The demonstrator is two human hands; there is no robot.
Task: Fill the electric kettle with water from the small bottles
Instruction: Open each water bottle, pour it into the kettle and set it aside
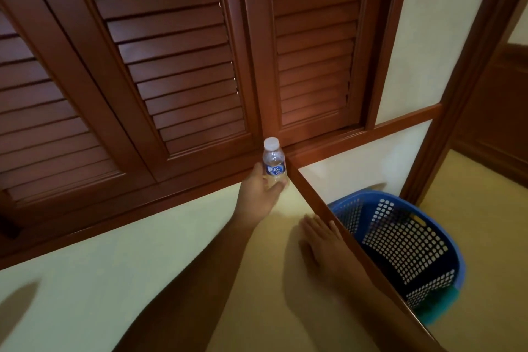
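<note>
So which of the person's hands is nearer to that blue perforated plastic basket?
Right. The right hand rests flat beside the blue perforated plastic basket; the left hand is farther, holding a small bottle.

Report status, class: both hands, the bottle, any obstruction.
Left hand gripping small bottle, cap on. Right hand flat on counter. Kettle not in view. Nothing in the way.

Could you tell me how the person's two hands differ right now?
The left hand is closed around a small bottle, holding it upright at the counter's far corner; the right hand holds nothing. The left hand's fingers curl around the bottle's lower part, while the right hand lies flat, palm down, on the counter by its wooden edge. The left reaches farther from the camera; the right sits nearer. Both are bare.
</note>
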